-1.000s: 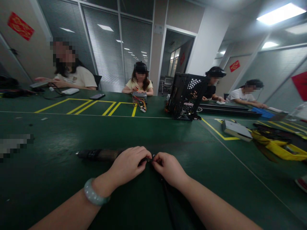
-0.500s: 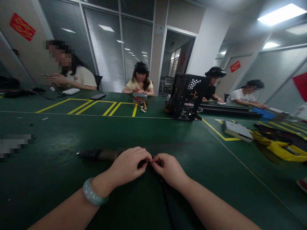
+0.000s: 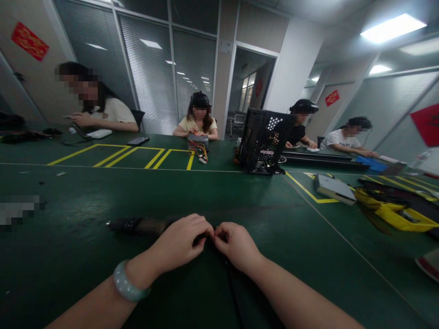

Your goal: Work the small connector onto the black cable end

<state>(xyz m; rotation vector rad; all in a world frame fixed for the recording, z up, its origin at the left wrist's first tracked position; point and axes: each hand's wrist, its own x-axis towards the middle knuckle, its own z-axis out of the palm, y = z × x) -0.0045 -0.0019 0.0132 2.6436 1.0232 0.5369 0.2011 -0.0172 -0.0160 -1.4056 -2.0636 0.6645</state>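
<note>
My left hand (image 3: 187, 240) and my right hand (image 3: 238, 246) meet fingertip to fingertip low over the green tabletop. Both have thumb and forefinger pinched together. Whatever sits between those fingertips is hidden or too small to name. Behind my left hand lies a dark, tube-shaped tool that looks like an electric screwdriver (image 3: 140, 225), its bright tip pointing left and its other end covered by the hand. A black cord or strip (image 3: 235, 288) runs from beneath my right hand to the bottom edge.
A black computer case (image 3: 264, 141) stands at the back centre-right. Right of it are a grey flat box (image 3: 334, 188) and a yellow tray (image 3: 408, 217). Across the table a person handles a grey power supply (image 3: 199, 140) with coloured wires. A phone (image 3: 138, 141) lies back left.
The view has shifted slightly, so the scene sits a little lower and further left. My hands keep the same pinch, still together; nothing is visibly taken up or let go.
</note>
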